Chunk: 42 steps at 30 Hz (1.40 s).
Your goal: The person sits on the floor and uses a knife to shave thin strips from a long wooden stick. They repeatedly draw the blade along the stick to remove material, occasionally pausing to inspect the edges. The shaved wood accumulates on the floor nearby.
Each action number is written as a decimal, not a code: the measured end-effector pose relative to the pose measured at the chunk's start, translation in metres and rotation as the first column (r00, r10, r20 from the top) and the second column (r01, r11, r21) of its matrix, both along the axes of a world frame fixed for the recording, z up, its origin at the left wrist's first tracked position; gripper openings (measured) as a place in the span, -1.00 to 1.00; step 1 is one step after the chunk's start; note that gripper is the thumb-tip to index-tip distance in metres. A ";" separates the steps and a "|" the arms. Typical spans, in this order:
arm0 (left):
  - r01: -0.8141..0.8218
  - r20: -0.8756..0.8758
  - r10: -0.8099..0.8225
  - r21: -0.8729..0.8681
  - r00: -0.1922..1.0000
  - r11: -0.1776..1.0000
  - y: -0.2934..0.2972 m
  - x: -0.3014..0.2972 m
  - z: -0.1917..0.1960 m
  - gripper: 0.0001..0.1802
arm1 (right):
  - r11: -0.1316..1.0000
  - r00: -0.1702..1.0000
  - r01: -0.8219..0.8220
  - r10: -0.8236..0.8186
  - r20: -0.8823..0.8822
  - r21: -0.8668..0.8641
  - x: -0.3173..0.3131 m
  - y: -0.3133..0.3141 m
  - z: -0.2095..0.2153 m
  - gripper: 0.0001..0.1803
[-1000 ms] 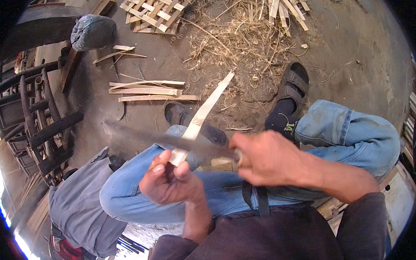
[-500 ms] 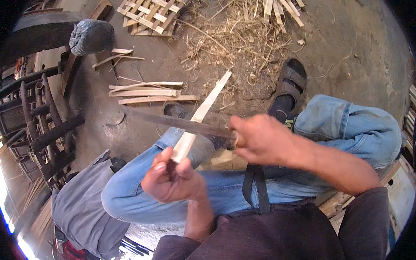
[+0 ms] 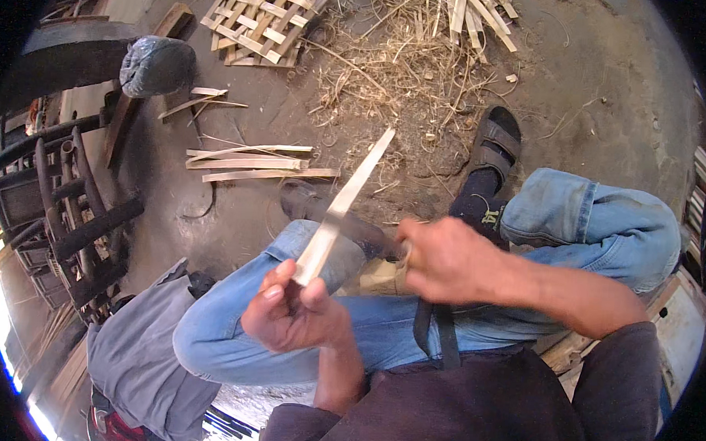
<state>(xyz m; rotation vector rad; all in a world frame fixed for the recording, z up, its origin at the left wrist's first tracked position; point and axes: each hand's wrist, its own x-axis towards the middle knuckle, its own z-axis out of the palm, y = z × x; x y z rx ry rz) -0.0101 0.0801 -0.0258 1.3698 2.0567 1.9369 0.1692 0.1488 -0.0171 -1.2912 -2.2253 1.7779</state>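
Observation:
My left hand [image 3: 294,316] pinches the lower end of a pale bamboo strip [image 3: 361,173], which slants up and away over my bent knee. The strip looks flat and narrows toward its far tip. In my right hand [image 3: 454,256] is the handle of a long knife [image 3: 368,235], closed in my fist. Its blade, smeared by motion, points left and crosses the strip near the middle; whether it touches cannot be made out. A dark strap [image 3: 435,326] hangs below my right wrist.
Several split strips [image 3: 249,162] lie on the floor ahead to the left. Farther off are a woven lattice panel [image 3: 267,20] and a heap of shavings [image 3: 407,73]. Dark wooden furniture [image 3: 74,200] stands at left, beside a grey cloth [image 3: 147,345].
The knife has swung from a nearly level position farther left to a lower, nearer one, and my right hand has dropped slightly. My left hand keeps its hold on the strip.

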 end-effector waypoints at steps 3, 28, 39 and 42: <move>-0.032 -0.018 0.031 -0.029 0.999 0.999 -0.004 0.002 0.002 -0.39 | 0.998 0.994 -0.056 0.054 -0.096 -0.012 0.002 -0.002 0.004 -0.60; 0.021 0.083 -0.028 0.079 0.996 0.997 -0.004 -0.003 -0.001 -0.37 | 0.997 0.999 -0.037 0.037 -0.013 -0.068 -0.007 0.001 0.007 -0.64; -0.043 -0.030 0.045 0.037 0.999 0.998 0.001 -0.003 -0.001 -0.40 | 0.987 0.989 -0.123 0.113 -0.094 -0.101 0.004 0.005 0.019 -0.61; -0.073 -0.019 0.074 0.039 0.997 0.997 0.003 0.001 -0.004 -0.41 | 0.983 0.980 -0.105 0.077 -0.182 -0.152 0.004 0.005 0.026 -0.62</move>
